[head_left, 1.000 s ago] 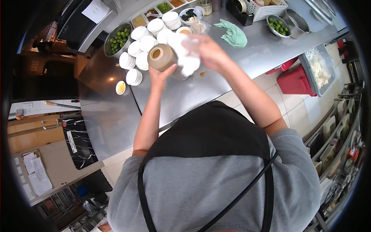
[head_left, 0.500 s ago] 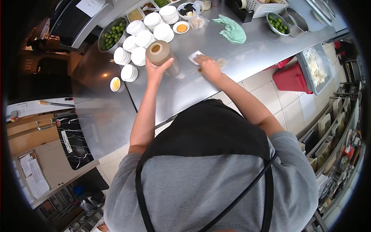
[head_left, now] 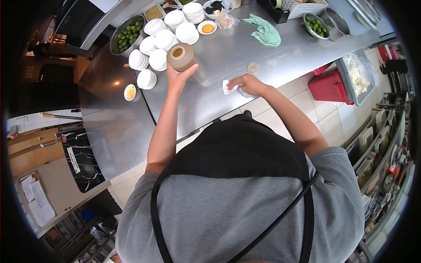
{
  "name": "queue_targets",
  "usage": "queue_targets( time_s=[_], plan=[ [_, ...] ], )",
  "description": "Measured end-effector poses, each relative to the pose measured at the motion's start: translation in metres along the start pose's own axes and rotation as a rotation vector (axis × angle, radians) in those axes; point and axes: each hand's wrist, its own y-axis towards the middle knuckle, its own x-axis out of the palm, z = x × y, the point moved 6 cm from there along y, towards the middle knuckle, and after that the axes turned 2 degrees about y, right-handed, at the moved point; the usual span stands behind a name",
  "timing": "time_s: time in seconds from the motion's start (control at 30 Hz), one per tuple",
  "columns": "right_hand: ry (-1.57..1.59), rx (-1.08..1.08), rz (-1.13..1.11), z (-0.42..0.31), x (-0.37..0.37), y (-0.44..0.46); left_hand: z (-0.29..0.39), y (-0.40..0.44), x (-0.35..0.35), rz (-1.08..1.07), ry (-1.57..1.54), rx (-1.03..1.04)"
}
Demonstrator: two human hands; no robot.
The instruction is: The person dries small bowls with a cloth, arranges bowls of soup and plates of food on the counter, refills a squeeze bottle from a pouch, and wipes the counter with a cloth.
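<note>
My left hand [head_left: 179,78] is closed around a cloudy, brownish plastic bottle [head_left: 187,62] with an open round mouth, tilted over the steel counter [head_left: 215,57]. My right hand [head_left: 247,84] presses a crumpled white paper towel [head_left: 229,87] onto the counter near its front edge. Just beyond that hand lies a small round translucent cap or lid [head_left: 253,68]. Stacks of white saucers [head_left: 166,40] stand close to the bottle, on its far left side.
A bowl of green limes [head_left: 127,37] sits at the back left, another lime bowl [head_left: 315,27] at the right. A green cloth [head_left: 264,31], a dish of orange sauce [head_left: 207,28] and a small yellow-filled bowl [head_left: 130,92] are on the counter. A red bin [head_left: 331,87] stands beyond its edge.
My right hand has drawn the paper towel toward me along the counter. A small brown spot beside it no longer shows. My left hand still holds the bottle in nearly the same place.
</note>
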Motion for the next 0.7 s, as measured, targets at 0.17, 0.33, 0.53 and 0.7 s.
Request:
queue_targets(
  time_s=[0.17, 0.33, 0.53, 0.7],
  plan=[
    [0.236, 0.171, -0.287, -0.013, -0.004, -0.011, -0.001, 0.000, 0.000, -0.008, -0.010, 0.007],
    [1.035, 0.547, 0.105, 0.039, -0.015, 0.017, -0.005, 0.001, -0.001, -0.018, 0.000, -0.008],
    [0.888, 0.478, 0.295, 0.064, -0.035, 0.043, 0.001, 0.001, 0.000, -0.026, -0.014, 0.021],
    [0.412, 0.367, 0.466, 0.049, -0.096, 0.015, 0.000, 0.000, 0.000, -0.021, -0.030, 0.011]
  ],
)
